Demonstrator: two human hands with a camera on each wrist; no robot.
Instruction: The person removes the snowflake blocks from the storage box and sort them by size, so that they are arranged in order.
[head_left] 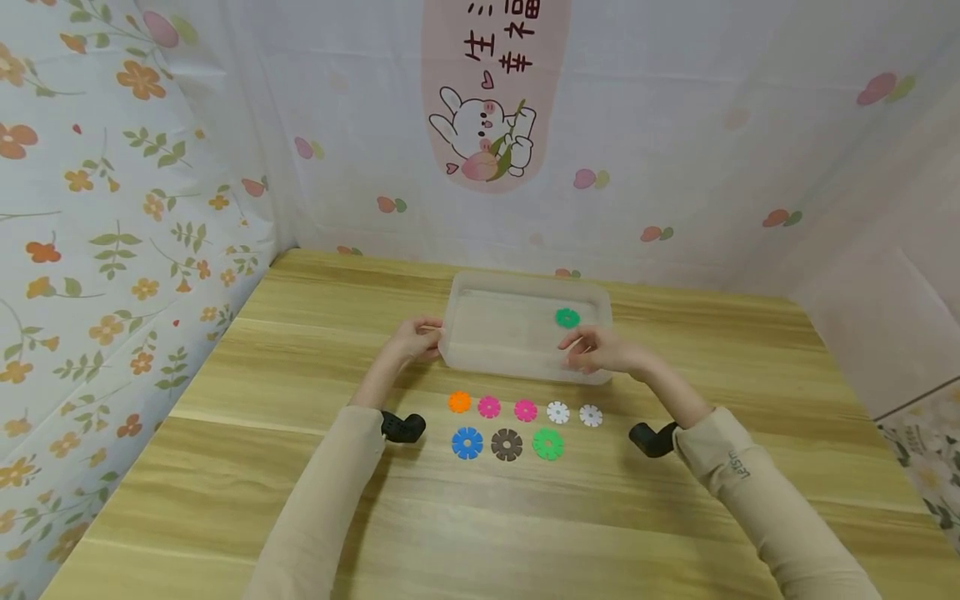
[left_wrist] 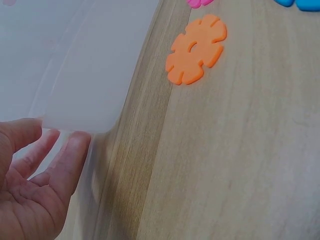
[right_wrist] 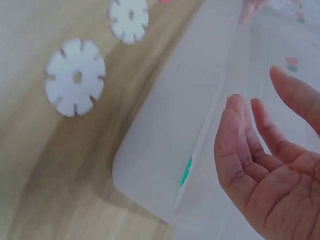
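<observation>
A translucent plastic box [head_left: 480,367] stands at the back of the table, with a green notched disc [head_left: 567,318] inside toward its right end. At the box's left side is my left hand [head_left: 420,340]; the left wrist view shows the thumb at the rim and fingertips [left_wrist: 77,140] against the outer wall near a corner. My right hand [head_left: 596,350] hovers over the box's front right part, fingers loosely bent and apart, holding nothing. In the right wrist view a sliver of green shows at the wall of the box [right_wrist: 165,120].
In front of the box lies a row of notched discs: an orange disc [head_left: 460,402], two pink discs and two white discs. Nearer are a blue disc [head_left: 467,443], a brown disc [head_left: 507,445] and a light green disc [head_left: 548,444]. A printed cloth [head_left: 637,150] hangs behind the table.
</observation>
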